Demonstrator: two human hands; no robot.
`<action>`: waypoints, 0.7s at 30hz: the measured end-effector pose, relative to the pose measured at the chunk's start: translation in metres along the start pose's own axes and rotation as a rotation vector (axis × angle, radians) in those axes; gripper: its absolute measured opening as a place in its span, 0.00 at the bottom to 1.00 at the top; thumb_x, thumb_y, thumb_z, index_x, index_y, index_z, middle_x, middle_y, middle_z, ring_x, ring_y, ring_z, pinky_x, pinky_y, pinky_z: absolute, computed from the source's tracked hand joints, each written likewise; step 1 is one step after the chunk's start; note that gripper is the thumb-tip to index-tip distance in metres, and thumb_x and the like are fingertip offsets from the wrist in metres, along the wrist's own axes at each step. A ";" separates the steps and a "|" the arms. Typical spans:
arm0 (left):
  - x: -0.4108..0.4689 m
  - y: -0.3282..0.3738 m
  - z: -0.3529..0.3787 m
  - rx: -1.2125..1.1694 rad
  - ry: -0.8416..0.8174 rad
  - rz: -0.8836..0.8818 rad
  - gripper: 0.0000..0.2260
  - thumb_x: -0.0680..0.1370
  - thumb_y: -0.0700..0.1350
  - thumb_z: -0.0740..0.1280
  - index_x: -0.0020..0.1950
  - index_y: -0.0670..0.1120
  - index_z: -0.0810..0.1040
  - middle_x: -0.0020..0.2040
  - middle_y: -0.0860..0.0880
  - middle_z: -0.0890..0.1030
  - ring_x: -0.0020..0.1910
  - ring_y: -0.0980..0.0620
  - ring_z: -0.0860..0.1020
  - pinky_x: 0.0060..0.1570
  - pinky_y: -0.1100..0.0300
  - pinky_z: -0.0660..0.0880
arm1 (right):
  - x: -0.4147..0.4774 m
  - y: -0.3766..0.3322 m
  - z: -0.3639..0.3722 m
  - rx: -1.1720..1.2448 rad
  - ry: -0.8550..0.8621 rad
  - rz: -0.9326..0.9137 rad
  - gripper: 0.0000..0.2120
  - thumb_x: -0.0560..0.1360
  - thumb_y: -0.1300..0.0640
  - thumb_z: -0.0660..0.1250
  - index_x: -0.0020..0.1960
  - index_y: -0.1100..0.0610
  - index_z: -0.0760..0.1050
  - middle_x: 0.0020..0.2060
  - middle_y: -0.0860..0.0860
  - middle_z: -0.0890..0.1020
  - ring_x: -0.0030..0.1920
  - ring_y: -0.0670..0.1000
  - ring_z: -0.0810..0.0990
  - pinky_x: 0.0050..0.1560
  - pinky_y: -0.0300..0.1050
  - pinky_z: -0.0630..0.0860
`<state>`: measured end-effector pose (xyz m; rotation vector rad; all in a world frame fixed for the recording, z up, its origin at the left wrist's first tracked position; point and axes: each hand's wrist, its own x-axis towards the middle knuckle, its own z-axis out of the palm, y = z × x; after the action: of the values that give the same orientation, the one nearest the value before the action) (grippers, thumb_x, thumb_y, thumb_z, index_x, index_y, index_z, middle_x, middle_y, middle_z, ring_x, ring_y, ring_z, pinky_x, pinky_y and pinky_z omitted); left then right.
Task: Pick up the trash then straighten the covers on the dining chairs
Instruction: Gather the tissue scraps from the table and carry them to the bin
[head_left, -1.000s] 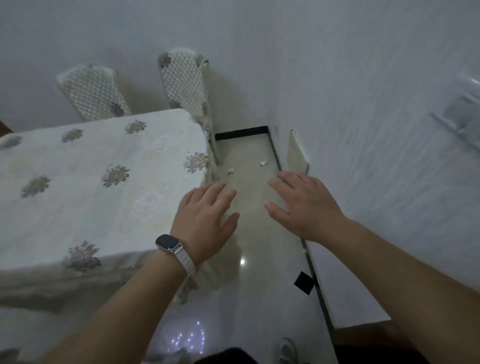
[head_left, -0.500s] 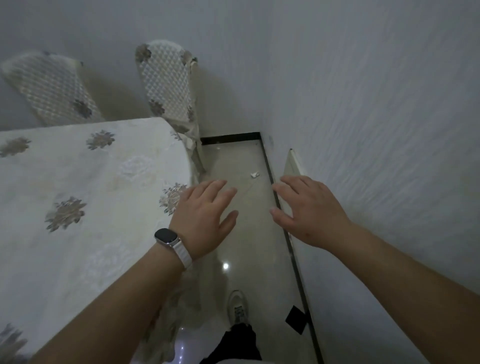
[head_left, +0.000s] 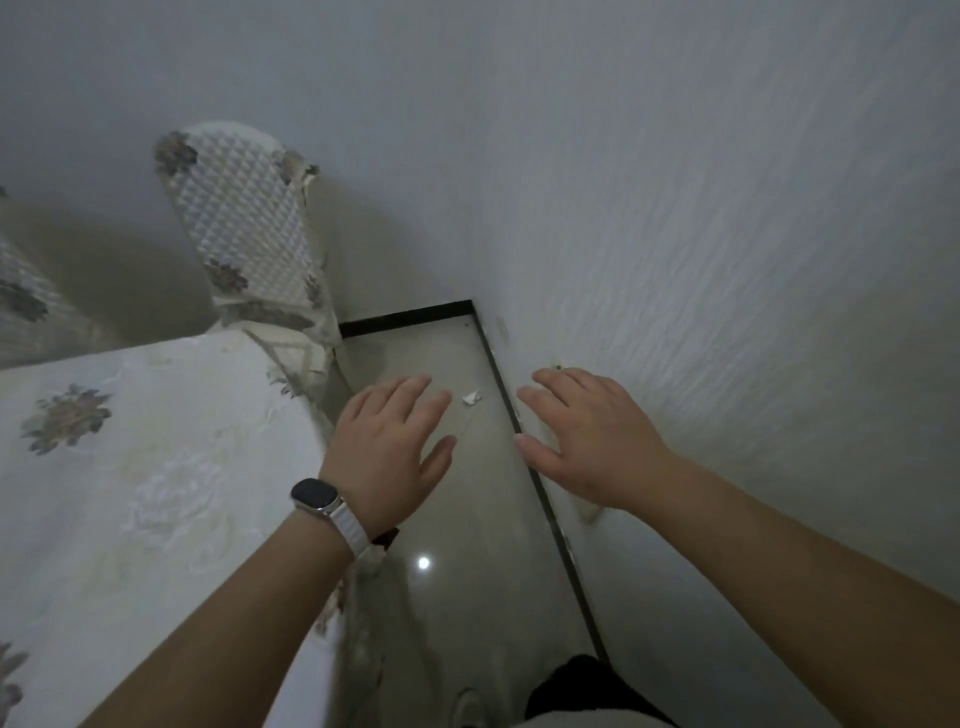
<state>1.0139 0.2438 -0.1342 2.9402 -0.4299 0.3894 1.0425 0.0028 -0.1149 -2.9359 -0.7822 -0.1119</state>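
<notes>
Room: a narrow strip of glossy pale floor runs between a cloth-covered worktop at 8 o'clock and a textured white wall at 3 o'clock; a black skirting edges the floor.
Trash: one small white crumpled scrap lies on the floor near the skirting, at 2 o'clock from the left hand and 10 o'clock from the right hand, touched by neither.
Chair covers: a quilted white cover with flower patches sits on a chair back at 10 o'clock, behind the worktop's far corner; part of a second cover shows at the 9 o'clock edge, blurred.
Left hand: held out palm down above the floor beside the worktop's edge, fingers straight, grip wide and holding nothing; a watch with a white band is on the wrist.
Right hand: held out palm down close to the wall, fingers spread, grip wide and holding nothing.
Floor, 6 o'clock: a shoe tip and a bright spot of reflected light.
</notes>
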 end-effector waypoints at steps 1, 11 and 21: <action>0.011 -0.007 0.005 0.002 -0.003 -0.005 0.20 0.76 0.56 0.59 0.63 0.47 0.76 0.64 0.44 0.77 0.62 0.42 0.75 0.60 0.46 0.71 | 0.014 0.005 0.004 0.012 -0.004 -0.004 0.27 0.75 0.38 0.53 0.63 0.54 0.75 0.62 0.53 0.78 0.62 0.55 0.75 0.59 0.53 0.72; 0.122 -0.078 0.048 0.071 -0.126 -0.138 0.21 0.75 0.57 0.59 0.63 0.48 0.77 0.64 0.45 0.77 0.61 0.42 0.75 0.60 0.47 0.71 | 0.184 0.054 0.066 0.117 -0.080 -0.121 0.28 0.75 0.37 0.53 0.65 0.53 0.74 0.64 0.54 0.76 0.63 0.57 0.74 0.61 0.54 0.71; 0.228 -0.142 0.061 0.122 -0.147 -0.237 0.23 0.76 0.58 0.57 0.65 0.48 0.76 0.65 0.45 0.76 0.64 0.43 0.73 0.61 0.46 0.70 | 0.350 0.086 0.058 0.156 -0.080 -0.270 0.30 0.75 0.36 0.50 0.67 0.53 0.71 0.66 0.54 0.74 0.65 0.57 0.71 0.62 0.55 0.69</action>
<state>1.2812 0.3076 -0.1447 3.1017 -0.0728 0.1764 1.3905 0.1074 -0.1449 -2.6894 -1.1410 0.0445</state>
